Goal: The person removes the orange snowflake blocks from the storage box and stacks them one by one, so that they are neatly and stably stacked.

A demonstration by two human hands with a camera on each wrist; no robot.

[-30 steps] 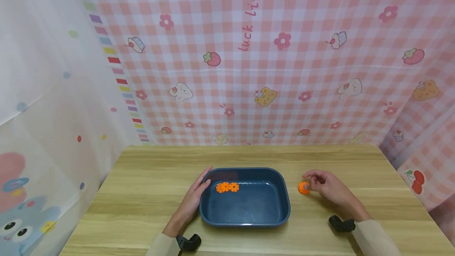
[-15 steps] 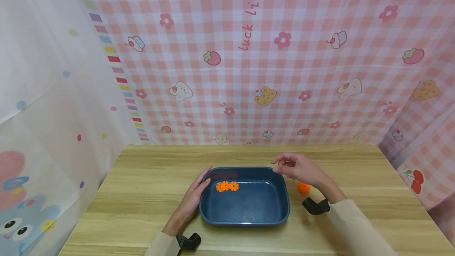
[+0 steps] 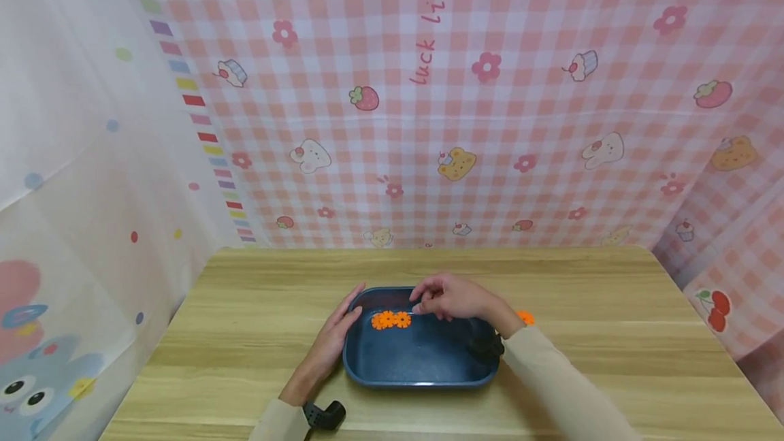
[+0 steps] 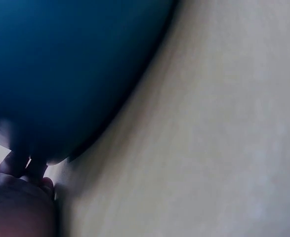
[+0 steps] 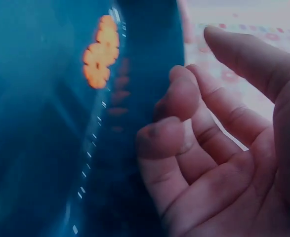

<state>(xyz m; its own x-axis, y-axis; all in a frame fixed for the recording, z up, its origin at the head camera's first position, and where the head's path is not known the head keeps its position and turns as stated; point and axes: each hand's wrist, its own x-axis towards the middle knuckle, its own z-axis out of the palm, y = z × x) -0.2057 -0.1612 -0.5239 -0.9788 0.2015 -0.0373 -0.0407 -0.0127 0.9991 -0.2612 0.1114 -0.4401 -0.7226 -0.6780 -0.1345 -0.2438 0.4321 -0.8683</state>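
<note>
A dark blue rectangular tray [image 3: 422, 363] with raised walls stands on the table. Inside it, toward the back left, several orange flower-shaped snowflake discs [image 3: 388, 320] form a short row, seen in the right wrist view as well. My left hand [image 3: 331, 335] holds the tray's left side, its thumb over the rim and its fingers along the outside wall. Over the back of the tray hovers my right hand [image 3: 456, 298], near the disc row. In the right wrist view its thumb is apart from the loosely curled fingers [image 5: 164, 138], and nothing shows between them.
More orange discs [image 3: 525, 318] lie on the wooden table [image 3: 600, 312] right of the tray, partly behind the right forearm. A black wrist camera [image 3: 327, 415] sits on the left wrist. Behind the table hangs a pink checked curtain [image 3: 392, 135].
My right hand has moved left from the orange discs on the table to above the tray. The left hand, the tray and the discs inside it have stayed in place.
</note>
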